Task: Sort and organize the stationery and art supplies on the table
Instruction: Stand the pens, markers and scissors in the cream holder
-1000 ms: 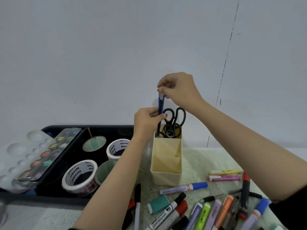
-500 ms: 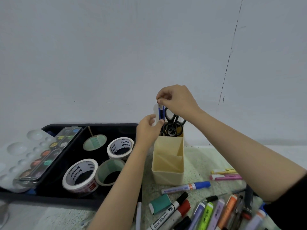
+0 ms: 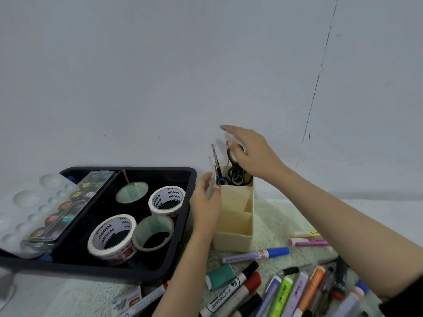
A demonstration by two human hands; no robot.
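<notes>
Where print can be read, two white tape rolls [image 3: 112, 236] in the black tray [image 3: 160, 268] carry the word "Ninso", and a black-capped marker [image 3: 231, 294] near the front edge of the tabletop [image 3: 274, 220] says "WHITEBOARD". Two pale green tape rolls [image 3: 153, 232] lie in the same tray, and a paint set [image 3: 68, 204] with a clear palette [image 3: 25, 202] leans over its left rim. Many markers and highlighters [image 3: 304, 291] are spread along the front edge, with a blue-capped marker [image 3: 255, 255] just in front of the cream organizer [image 3: 235, 225].

The organizer stands upright close to the wall edge of the tabletop, beside the tray's right rim. Its back compartment holds black scissors [image 3: 235, 175] and a blue pen [image 3: 216, 165]; the nearer compartments look empty. The left hand [image 3: 206, 202] rests against the organizer's left side, fingers loosely curved. The right hand [image 3: 249, 152] hovers over the scissors with fingers spread, gripping nothing, and partly hides the handles.
</notes>
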